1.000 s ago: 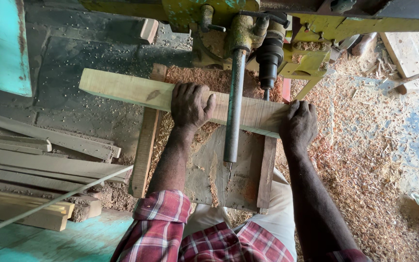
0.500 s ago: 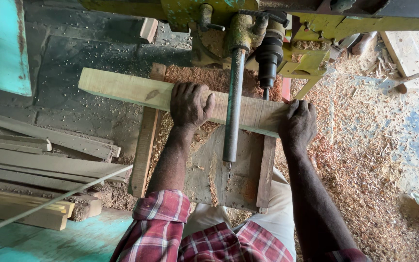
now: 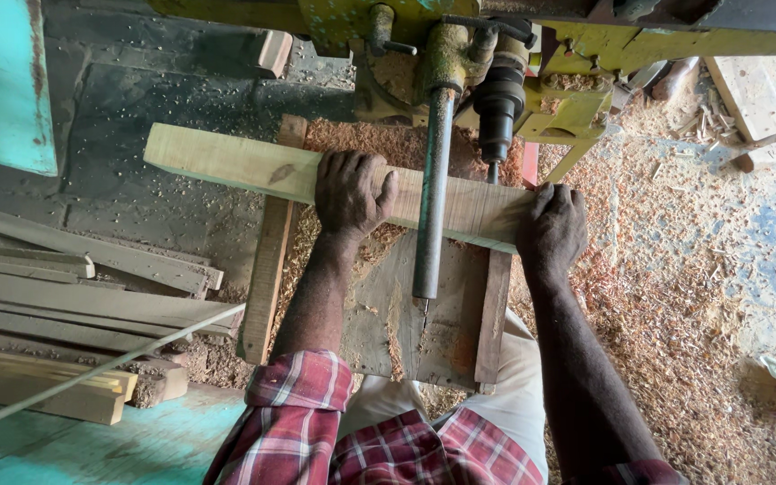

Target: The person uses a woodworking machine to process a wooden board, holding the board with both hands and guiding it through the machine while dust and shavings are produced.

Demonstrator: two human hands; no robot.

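A pale wooden plank point(image 3: 226, 162) lies across a small wooden work table point(image 3: 460, 332) under a yellow-green drilling machine point(image 3: 460, 45). My left hand point(image 3: 349, 190) presses flat on the plank near its middle, fingers over its far edge. My right hand point(image 3: 551, 226) grips the plank's right end. A dark drill chuck with its bit point(image 3: 498, 112) hangs just behind the plank between my hands. A long grey metal lever point(image 3: 431, 193) comes down over the plank between both hands.
A stack of wooden strips point(image 3: 56, 305) lies at the left. Sawdust and shavings point(image 3: 684, 296) cover the floor on the right, with wood offcuts point(image 3: 747, 94) at the upper right. A turquoise surface point(image 3: 2, 81) stands at the upper left.
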